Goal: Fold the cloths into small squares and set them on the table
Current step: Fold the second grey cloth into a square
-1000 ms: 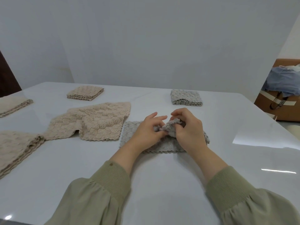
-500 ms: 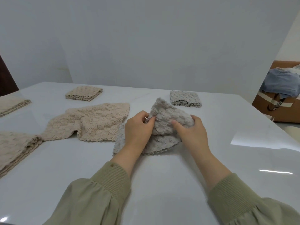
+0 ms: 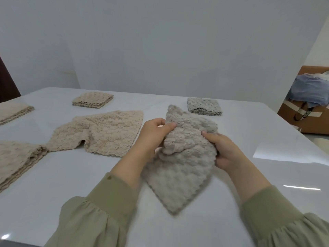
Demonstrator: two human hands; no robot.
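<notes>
The left hand pinches the top of the grey cloth between thumb and fingers. The right hand grips its right side. A second ago this cloth lay flat on the table; now it is bunched and lifted, one corner hanging toward the near edge. I judge the fold is being restarted, so no square yet. A beige cloth lies open to its left, and folded squares sit toward the far edge. The right fingertips are hidden behind the cloth. Its lower corner is blurred, so I cannot tell whether it touches the table. The piles at the left edge are cut off.
</notes>
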